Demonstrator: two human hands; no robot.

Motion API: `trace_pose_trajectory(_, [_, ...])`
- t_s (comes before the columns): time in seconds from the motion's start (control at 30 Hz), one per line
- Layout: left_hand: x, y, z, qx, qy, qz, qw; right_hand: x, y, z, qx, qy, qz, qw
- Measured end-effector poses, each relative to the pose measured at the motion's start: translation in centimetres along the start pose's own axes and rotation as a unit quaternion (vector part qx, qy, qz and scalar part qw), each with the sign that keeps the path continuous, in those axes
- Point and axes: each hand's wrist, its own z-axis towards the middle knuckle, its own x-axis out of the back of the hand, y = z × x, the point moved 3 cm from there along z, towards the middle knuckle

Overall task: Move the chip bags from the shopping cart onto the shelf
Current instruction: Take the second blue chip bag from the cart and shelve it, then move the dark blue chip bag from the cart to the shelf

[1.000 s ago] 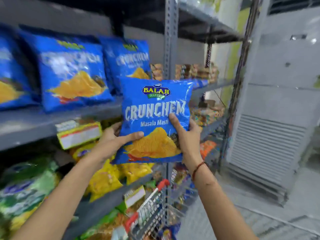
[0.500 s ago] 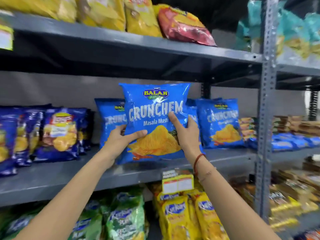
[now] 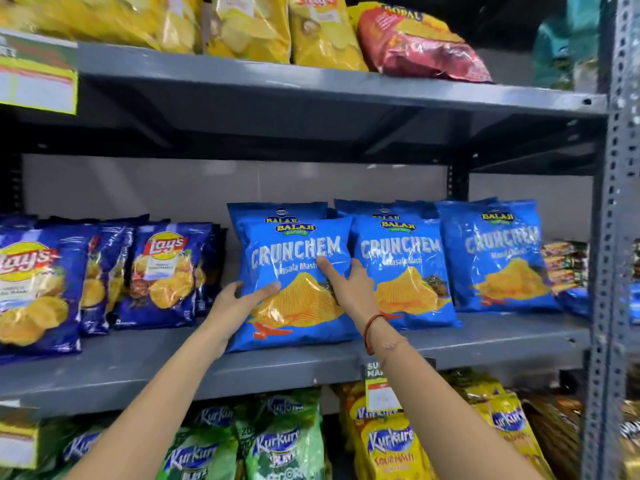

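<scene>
Your left hand (image 3: 230, 303) and right hand (image 3: 349, 284) clasp the Crunchem bag (image 3: 294, 282) upright on the grey shelf (image 3: 485, 336), fingers (image 3: 325, 265) pressed against its front, before another Crunchem bag.

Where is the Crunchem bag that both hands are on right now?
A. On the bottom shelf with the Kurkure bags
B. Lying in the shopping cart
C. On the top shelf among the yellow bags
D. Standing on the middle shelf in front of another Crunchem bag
D: the held Crunchem bag stands on the middle shelf, left hand and right hand on it, another Crunchem bag directly behind.
</scene>
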Motion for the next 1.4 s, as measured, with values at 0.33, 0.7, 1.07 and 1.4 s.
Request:
trace_pose_trajectory(0.33, [-5.6,1.9,-10.7,-0.348,0.151,0.061,0.923,9.8,1.8,-8.4,0.117,0.076,-0.037,0.990])
trace_pose_trajectory(0.7, [-23.7,-14.5,-22.5,-0.217,-0.240,0.087,0.942,23.1,18.0,-26.3,-0.146,0.146,-0.167,0.964])
trace_pose_trajectory(1.07, [-32.0,-31.5,-33.6,-0.134,-0.476,0.241,0.835,28.0,38.2,-47.2,-0.526,0.121,-0.211,0.815])
trace_pose_trajectory(1.4, [-32.3,-37.2,-35.7,-0.178,-0.534,0.321,0.761,24.4,52.4,-51.2,-0.654,0.074,-0.139,0.740])
